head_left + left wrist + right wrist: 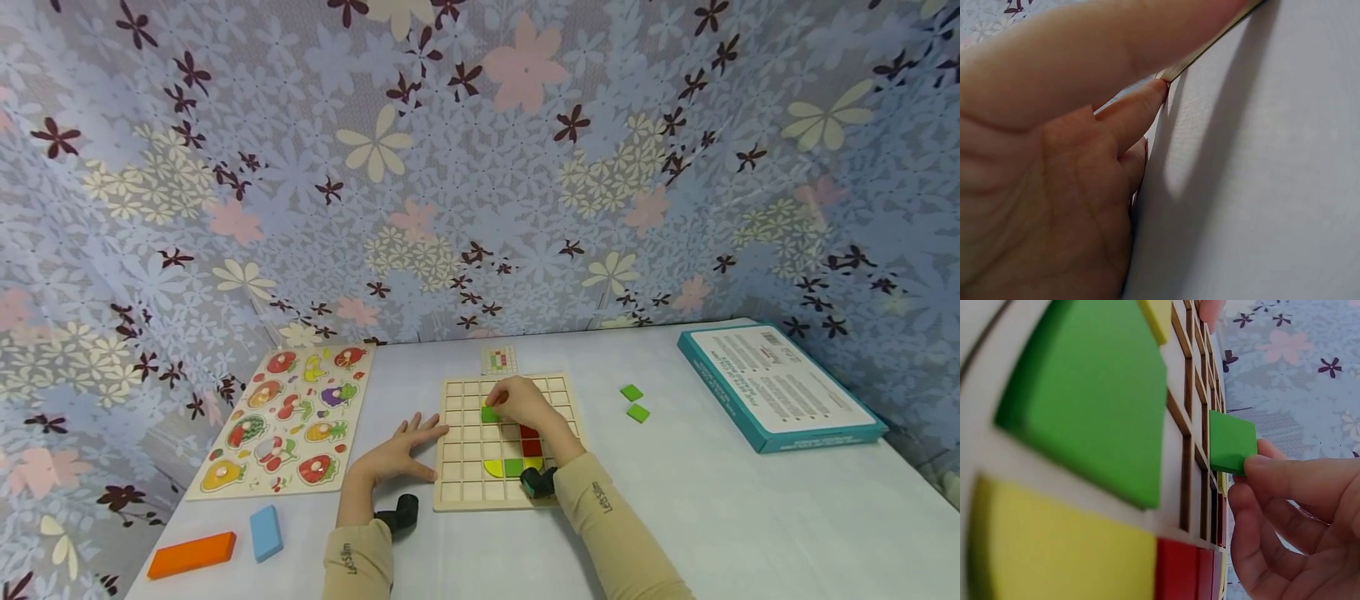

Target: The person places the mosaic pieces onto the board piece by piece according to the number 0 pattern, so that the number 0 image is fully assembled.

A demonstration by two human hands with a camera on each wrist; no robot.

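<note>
A wooden grid board lies on the table in the head view. Thumb and fingers of my right hand pinch a green square tile over its upper middle cells. Red squares run down the board's right part, partly behind that hand. Lower on the board sit a yellow rounded piece and another green square, large in the right wrist view. With fingers spread, my left hand touches the board's left edge. In the left wrist view, its thumb and a fingertip meet that edge.
A small pattern card lies behind the board. Two loose green tiles are to the right, before a teal-edged box. At left lie a fruit puzzle, an orange block and a blue block.
</note>
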